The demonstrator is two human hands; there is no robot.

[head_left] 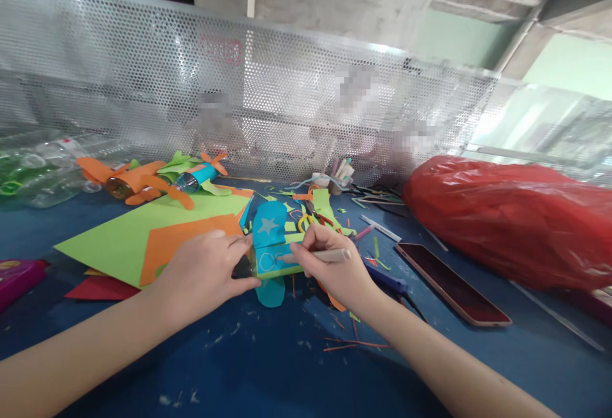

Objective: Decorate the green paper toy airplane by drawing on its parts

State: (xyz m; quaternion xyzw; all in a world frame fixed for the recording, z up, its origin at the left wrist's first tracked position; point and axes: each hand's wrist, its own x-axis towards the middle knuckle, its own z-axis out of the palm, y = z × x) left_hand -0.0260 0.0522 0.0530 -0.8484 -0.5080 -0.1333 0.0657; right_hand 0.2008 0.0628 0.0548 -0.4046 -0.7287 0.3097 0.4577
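A toy plane, made of a bottle wrapped in blue and green paper, lies on the table in front of me. A silver star shows on its upper blue wing, and a pale round outline on the blue body. My left hand is closed around the bottle's dark, clear end at the left. In my right hand is a pale marker, held like a pen. Its tip is on or just above the blue paper beside the outline. My right hand hides the plane's right end.
Coloured paper sheets lie at left, with an orange bottle plane and another blue one behind. Scissors and paper scraps lie beyond my hands. To the right are a phone and a red plastic bag.
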